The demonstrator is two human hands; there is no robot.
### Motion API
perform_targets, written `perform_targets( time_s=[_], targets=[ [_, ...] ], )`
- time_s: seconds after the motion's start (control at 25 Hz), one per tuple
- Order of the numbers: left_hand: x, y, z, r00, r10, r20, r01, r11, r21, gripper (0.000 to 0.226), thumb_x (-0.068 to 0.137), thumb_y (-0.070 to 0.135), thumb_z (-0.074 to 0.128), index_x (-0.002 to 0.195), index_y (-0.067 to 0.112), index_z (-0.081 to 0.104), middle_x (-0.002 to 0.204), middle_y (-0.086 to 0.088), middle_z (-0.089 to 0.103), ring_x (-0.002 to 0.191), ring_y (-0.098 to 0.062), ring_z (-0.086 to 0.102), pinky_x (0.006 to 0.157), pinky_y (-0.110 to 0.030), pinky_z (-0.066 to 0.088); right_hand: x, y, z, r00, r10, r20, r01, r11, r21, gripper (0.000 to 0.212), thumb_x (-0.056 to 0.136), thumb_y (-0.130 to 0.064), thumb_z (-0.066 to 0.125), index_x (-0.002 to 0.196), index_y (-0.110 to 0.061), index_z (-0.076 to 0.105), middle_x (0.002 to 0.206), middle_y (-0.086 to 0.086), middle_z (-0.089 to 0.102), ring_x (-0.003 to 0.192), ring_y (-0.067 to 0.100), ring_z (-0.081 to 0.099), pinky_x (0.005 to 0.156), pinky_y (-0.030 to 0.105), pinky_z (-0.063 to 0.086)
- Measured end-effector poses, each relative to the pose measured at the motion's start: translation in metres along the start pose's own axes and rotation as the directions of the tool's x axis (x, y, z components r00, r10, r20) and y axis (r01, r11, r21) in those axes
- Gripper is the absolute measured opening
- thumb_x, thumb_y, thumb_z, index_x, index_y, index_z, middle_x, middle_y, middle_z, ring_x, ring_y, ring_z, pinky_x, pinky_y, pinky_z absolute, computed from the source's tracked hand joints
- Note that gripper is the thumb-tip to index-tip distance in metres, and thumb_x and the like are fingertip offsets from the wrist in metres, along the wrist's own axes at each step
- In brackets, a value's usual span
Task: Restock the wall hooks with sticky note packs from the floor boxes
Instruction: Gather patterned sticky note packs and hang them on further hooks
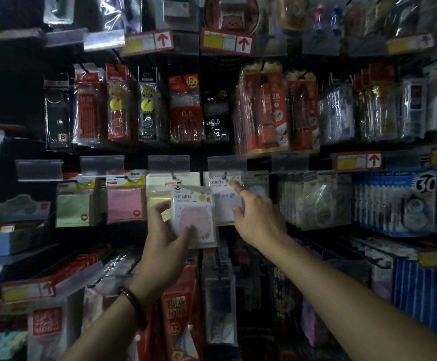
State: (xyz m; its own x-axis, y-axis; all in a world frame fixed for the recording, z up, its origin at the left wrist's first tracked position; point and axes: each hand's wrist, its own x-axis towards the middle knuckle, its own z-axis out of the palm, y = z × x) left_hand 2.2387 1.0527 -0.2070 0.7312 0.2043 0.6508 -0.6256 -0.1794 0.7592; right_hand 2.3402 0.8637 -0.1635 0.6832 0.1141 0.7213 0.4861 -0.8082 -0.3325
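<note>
Pink "BE HAPPY" sticky note pack (194, 217) in grip of left hand (164, 246); right hand (257, 220), forefinger straight, on hung pack (223, 204).

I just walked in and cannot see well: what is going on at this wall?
A person is restocking. The left hand holds up a pink pack, not yet hung. The right hand touches the hanging packs just right of it, index finger near their hook.

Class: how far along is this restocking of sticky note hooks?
Done: green packs and pink packs already hang. In hand: the left hand grips a Be Happy pack; the right hand touches the hung packs beside it. Left: hooking this pack on.
</note>
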Motion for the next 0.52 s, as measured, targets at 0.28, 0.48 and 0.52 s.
perform_targets(
  time_s=[0.28, 0.48, 0.52],
  targets=[
    [0.003, -0.007, 0.02, 0.999, 0.044, 0.006, -0.044, 0.999, 0.025, 0.056, 0.099, 0.011, 0.069, 0.142, 0.028, 0.039, 0.132, 0.0, 0.069, 0.108, -0.012, 0.077, 0.081, -0.034, 0.067, -0.042, 0.008, 0.013, 0.981, -0.021, -0.195, 0.135, 0.796, 0.59, 0.064, 0.099, -0.031, 0.071, 0.156, -0.047, 0.048, 0.098, -0.002, 0.062, 0.079, 0.011, 0.064, 0.067, 0.025, 0.055],
    [0.012, -0.01, 0.043, 0.988, 0.144, -0.063, -0.128, 0.97, 0.205, 0.073, 0.094, 0.012, 0.078, 0.154, 0.03, 0.04, 0.128, 0.008, 0.068, 0.106, -0.006, 0.075, 0.082, -0.031, 0.067, -0.042, 0.009, 0.023, 0.995, -0.032, -0.098, 0.095, 0.641, 0.762, 0.08, 0.096, -0.002, 0.074, 0.154, -0.05, 0.049, 0.096, 0.009, 0.071, 0.08, 0.028, 0.073, 0.067, 0.041, 0.066],
    [0.013, -0.011, 0.044, 0.978, 0.192, -0.078, -0.164, 0.947, 0.275, 0.075, 0.094, 0.013, 0.079, 0.155, 0.032, 0.039, 0.126, 0.01, 0.067, 0.104, -0.005, 0.075, 0.082, -0.03, 0.066, -0.039, 0.01, 0.021, 0.994, -0.018, -0.109, 0.096, 0.633, 0.769, 0.08, 0.096, 0.0, 0.073, 0.153, -0.051, 0.051, 0.097, 0.006, 0.071, 0.075, 0.023, 0.072, 0.065, 0.037, 0.064]
  ],
)
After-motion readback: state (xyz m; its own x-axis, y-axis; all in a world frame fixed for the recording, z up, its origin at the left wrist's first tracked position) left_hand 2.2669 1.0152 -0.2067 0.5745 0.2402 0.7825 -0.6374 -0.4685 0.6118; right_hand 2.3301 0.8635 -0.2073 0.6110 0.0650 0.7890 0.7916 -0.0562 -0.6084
